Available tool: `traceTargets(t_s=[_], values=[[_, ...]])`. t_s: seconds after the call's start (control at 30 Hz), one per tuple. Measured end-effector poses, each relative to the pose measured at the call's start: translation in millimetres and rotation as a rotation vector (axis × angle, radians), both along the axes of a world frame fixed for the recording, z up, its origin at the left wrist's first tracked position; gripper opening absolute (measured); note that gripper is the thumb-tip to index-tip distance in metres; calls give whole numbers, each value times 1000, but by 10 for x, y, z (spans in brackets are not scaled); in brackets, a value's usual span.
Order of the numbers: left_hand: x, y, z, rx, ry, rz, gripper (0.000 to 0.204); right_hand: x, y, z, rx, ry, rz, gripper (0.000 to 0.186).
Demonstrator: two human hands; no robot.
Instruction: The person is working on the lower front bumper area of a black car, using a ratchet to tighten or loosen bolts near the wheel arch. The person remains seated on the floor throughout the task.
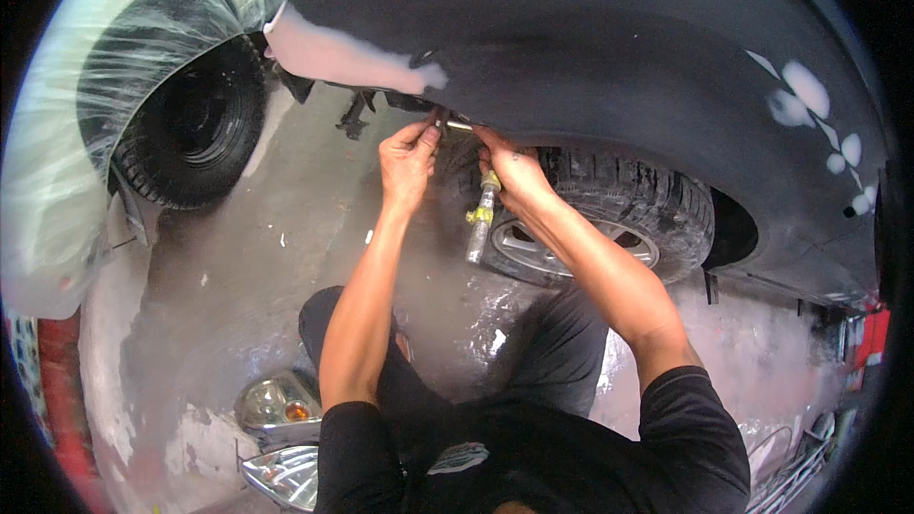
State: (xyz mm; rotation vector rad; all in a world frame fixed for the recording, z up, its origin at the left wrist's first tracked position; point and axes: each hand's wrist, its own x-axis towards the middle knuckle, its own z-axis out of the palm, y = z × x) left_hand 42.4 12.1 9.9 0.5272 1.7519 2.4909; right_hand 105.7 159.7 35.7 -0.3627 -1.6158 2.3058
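Note:
My right hand (516, 173) is closed around a silver, bar-shaped metal tool (479, 236) wrapped with yellow-green bands, whose lower end hangs below the palm. From the top of that hand a short shiny shaft (459, 126) reaches left, just under the lower edge of the dark grey car body panel (533, 57). At the shaft's left end my left hand (407, 169) pinches with thumb and fingers; what lies between them is too small to make out. Beside my right hand is the tyre (628, 195) with its silver wheel (581, 243).
Another car's pale green body (57, 181), partly under clear film, stands left with a black wheel (195, 128). Two headlamps (278, 400) (286, 476) lie on the floor (257, 276) by my left elbow. Pale filler patches (807, 88) mark the panel's right side.

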Motion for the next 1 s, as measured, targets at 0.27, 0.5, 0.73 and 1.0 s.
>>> traceTargets(t_s=[0.27,0.5,0.73,1.0], values=[[146,58,207,39,-164,6,19,54,-92,-24,638,375,-255,23],[120,-5,377,6,-282,-105,21,210,-202,3,606,234,-294,27],[55,-31,271,-20,-104,-109,30,254,-15,-16,346,59,-205,18],[-132,2,-50,100,110,-107,32,194,2,208,-183,-189,47,25]])
